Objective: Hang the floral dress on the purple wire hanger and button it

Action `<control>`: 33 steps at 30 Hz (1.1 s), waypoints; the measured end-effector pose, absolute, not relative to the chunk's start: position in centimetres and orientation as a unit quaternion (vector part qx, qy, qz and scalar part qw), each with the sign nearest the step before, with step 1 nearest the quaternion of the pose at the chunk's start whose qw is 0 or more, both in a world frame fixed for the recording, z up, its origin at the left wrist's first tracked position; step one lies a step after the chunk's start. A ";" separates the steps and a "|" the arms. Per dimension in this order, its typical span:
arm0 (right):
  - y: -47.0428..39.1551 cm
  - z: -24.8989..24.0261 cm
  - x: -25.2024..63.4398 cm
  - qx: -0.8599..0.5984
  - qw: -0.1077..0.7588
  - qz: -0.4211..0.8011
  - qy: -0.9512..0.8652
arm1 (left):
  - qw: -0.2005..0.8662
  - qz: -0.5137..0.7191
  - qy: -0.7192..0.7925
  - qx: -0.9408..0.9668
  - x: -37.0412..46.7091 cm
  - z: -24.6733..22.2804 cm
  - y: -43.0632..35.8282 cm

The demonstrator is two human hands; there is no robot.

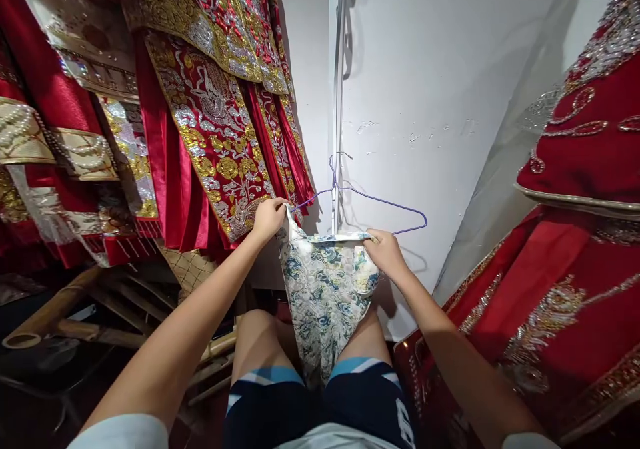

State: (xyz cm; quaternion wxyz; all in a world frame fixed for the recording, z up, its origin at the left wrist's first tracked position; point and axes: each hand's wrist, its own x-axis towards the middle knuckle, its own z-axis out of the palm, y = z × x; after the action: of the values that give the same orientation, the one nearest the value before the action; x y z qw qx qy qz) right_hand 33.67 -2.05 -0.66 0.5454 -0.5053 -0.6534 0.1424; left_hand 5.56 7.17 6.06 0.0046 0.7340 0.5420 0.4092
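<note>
A white garment with a blue and green floral print [327, 289] hangs between my two hands, its lower end draped down over my lap. My left hand [270, 219] pinches its upper left corner, close to the left end of a purple wire hanger [385, 200]. At the upper right edge, my right hand [385, 252] grips the same garment. The hanger's left arm reaches the garment's left strap, while its right arm sticks out bare above my right hand. The hanger's hook stands upright against a white pole.
Red and gold embroidered costumes [220, 116] hang on the left. A red beaded gown [585, 149] stands close on the right. A white pole [339, 89] runs up before the white wall [410, 69]. Bamboo furniture [75, 329] is at the lower left.
</note>
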 end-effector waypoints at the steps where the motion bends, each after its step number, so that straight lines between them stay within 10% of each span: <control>1: -2.1 -0.8 33.4 -0.502 0.547 0.144 -0.654 | 0.008 0.419 0.529 0.738 6.0 6.1 6.9; 33: -3.2 -0.4 34.2 -0.519 0.479 0.127 -0.696 | 0.129 0.429 0.627 0.638 3.5 3.4 10.2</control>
State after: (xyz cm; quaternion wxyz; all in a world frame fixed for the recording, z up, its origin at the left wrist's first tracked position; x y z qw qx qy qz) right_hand 34.17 -3.22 -0.40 0.4791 -0.5192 -0.6962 0.1272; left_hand 3.50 10.18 3.43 0.1288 0.6376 0.6265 0.4294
